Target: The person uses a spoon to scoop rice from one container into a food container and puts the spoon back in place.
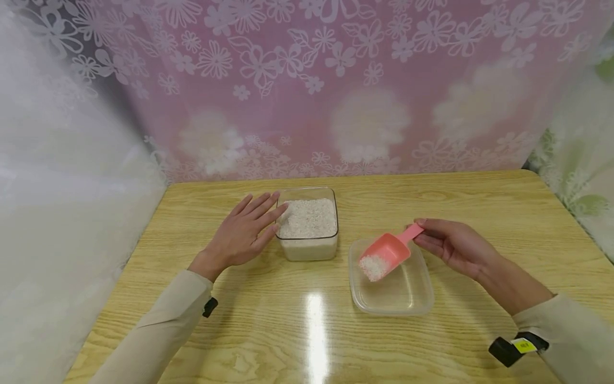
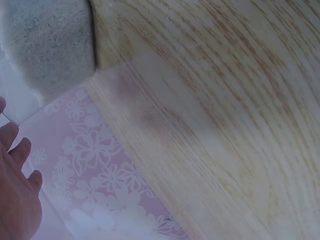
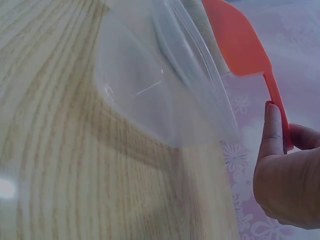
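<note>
My right hand pinches the handle of a pink scoop and holds it tilted over a clear plastic container. White rice lies at the scoop's front lip. In the right wrist view the scoop is above the container's rim, its handle between thumb and fingers. My left hand has its fingers spread, touching the left rim of a square glass container filled with rice. The left wrist view catches part of that hand beside the rice-filled container.
Both containers stand on a wood-grain table, the glass one farther back and to the left. A pink floral curtain hangs behind the table's far edge, with pale sheets at the sides.
</note>
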